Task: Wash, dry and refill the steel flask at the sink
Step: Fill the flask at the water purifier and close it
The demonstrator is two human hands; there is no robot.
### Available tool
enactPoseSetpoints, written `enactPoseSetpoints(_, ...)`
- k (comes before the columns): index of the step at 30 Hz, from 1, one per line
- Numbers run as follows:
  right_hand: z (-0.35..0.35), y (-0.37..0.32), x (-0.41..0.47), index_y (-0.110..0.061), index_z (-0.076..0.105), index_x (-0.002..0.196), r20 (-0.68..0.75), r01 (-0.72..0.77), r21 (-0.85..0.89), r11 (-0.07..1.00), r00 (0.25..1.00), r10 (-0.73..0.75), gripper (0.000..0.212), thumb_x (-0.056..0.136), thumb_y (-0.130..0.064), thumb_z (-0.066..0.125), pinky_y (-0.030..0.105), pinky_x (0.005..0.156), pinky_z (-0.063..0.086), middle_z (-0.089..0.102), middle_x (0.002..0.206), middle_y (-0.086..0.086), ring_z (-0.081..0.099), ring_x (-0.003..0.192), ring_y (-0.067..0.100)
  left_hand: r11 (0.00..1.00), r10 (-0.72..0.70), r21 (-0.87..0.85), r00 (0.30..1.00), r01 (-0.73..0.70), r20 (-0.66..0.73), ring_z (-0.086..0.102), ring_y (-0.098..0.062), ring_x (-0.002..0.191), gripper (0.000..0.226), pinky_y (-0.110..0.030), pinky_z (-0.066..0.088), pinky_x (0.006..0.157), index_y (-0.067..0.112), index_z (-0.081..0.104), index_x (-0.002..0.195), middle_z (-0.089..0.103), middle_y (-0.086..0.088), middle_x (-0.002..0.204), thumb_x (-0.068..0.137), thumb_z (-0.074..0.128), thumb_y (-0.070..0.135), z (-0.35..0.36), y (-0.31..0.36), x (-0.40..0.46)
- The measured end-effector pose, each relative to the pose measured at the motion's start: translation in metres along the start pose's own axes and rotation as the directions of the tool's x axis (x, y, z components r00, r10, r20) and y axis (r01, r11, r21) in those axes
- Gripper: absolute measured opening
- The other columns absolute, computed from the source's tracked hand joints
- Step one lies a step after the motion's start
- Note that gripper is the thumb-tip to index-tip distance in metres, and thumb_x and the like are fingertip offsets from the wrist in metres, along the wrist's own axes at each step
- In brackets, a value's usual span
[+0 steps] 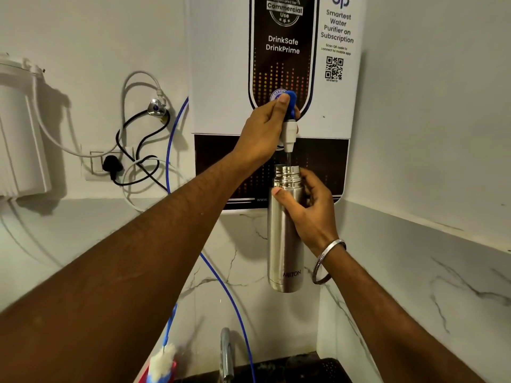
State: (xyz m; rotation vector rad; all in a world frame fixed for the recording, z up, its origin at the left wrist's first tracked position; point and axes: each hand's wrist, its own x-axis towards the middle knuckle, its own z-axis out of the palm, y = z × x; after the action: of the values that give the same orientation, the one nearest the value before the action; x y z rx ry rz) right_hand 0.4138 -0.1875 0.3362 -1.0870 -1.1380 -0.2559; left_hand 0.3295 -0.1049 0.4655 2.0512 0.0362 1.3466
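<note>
nearest the camera, at the bottom edge, a bottle brush (163, 363) with a white foam head and blue handle leans beside the curved steel sink tap (226, 352), and a dark sink basin (304, 369) shows just behind them. a thin blue tube (235, 305) runs up from there along the marble-patterned wall.

further up, the right hand (309, 208) grips the upper body of the steel flask (284, 244), thumb across the front and fingers wrapped round the back, a steel bangle (327, 261) on the wrist. the flask is upright and uncapped, held in the air above the sink with its threaded mouth directly under the purifier's white spout (289, 135); a thin stream of water falls from the spout into the mouth. the word "milton" reads near its base.

above that, the left hand (265, 131) curls round the blue tap lever (290, 102) on the water purifier (221, 78), thumb tip against the lever's top.

the purifier is fixed to the wall, printed "drinksafe drinkprime". to its left a black plug (112, 164) sits in a wall socket, with black and white cables looped around it, and a white filter housing (19, 128) hangs at the far left.
</note>
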Motion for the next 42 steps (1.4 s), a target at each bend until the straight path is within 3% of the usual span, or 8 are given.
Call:
enactPoseSetpoints(4,0.000,-0.002,-0.001,-0.031,0.059,0.124,0.007,-0.008,0.004,1.000,1.000,0.008,0.044,0.085,-0.029,0.079,0.009,0.073,0.052,0.066,0.107,-0.021,0.065,0.096,-0.006,1.000,-0.028,-0.001,1.000,0.028,0.007,0.063,-0.004,0.082,0.049,-0.007,0.048,0.068,0.011,0.069,0.116,0.070,0.002,0.099,0.111,0.031,0.041,-0.003,0.003,0.003)
enactPoseSetpoints(9,-0.001,-0.006,-0.005,-0.037,0.056,0.120,0.027,-0.017,0.012,1.000,1.000,0.016,0.043,0.085,-0.027,0.079,0.006,0.070,0.050,0.063,0.103,-0.026,0.063,0.092,-0.012,0.999,-0.034,0.029,0.999,0.034,0.008,0.069,-0.017,0.097,0.052,-0.028,0.053,0.089,0.012,0.071,0.114,0.074,-0.003,0.104,0.110,0.032,0.046,-0.006,0.003,0.003)
enactPoseSetpoints(15,-0.002,-0.006,-0.004,-0.033,0.056,0.122,0.017,-0.015,0.010,1.000,1.000,0.015,0.043,0.086,-0.027,0.079,0.005,0.071,0.049,0.063,0.105,-0.023,0.063,0.092,-0.012,0.996,-0.053,0.069,0.999,0.053,-0.014,0.065,-0.010,0.088,0.053,-0.024,0.050,0.083,0.013,0.070,0.113,0.072,-0.001,0.100,0.110,0.030,0.047,-0.003,0.005,0.003)
enactPoseSetpoints(25,-0.004,-0.006,-0.004,-0.037,0.056,0.118,0.020,-0.017,-0.001,1.000,1.000,0.017,0.041,0.086,-0.026,0.078,0.005,0.069,0.050,0.063,0.102,-0.025,0.064,0.090,-0.013,0.990,-0.124,0.072,0.992,0.123,0.014,0.070,-0.027,0.105,0.051,-0.041,0.055,0.100,0.015,0.070,0.111,0.074,-0.008,0.109,0.109,0.031,0.048,-0.005,0.012,0.007)
enactPoseSetpoints(29,-0.003,-0.003,-0.005,-0.039,0.056,0.117,0.006,-0.011,-0.011,1.000,1.000,0.011,0.040,0.086,-0.026,0.079,0.006,0.070,0.050,0.064,0.102,-0.027,0.064,0.091,-0.012,0.988,-0.132,0.078,0.991,0.130,0.020,0.068,-0.028,0.108,0.046,-0.041,0.054,0.102,0.021,0.068,0.103,0.073,-0.009,0.111,0.110,0.031,0.047,-0.005,0.013,0.007)
enactPoseSetpoints(37,-0.002,-0.002,-0.003,-0.038,0.057,0.118,-0.004,-0.025,-0.022,0.999,1.000,0.025,0.039,0.086,-0.030,0.078,0.007,0.070,0.051,0.065,0.100,-0.028,0.064,0.091,-0.010,0.992,-0.100,0.078,0.995,0.101,-0.014,0.064,-0.012,0.087,0.045,-0.040,0.052,0.097,0.031,0.066,0.091,0.069,0.006,0.090,0.109,0.030,0.050,-0.003,0.009,0.004)
enactPoseSetpoints(42,-0.002,0.002,-0.001,-0.031,0.060,0.121,-0.011,-0.024,-0.032,0.999,1.000,0.024,0.039,0.087,-0.031,0.078,0.009,0.072,0.052,0.067,0.104,-0.020,0.065,0.094,-0.005,0.991,-0.112,0.078,0.994,0.111,0.013,0.064,-0.018,0.094,0.046,-0.039,0.053,0.097,0.024,0.067,0.100,0.071,-0.005,0.102,0.109,0.030,0.050,-0.005,0.009,0.005)
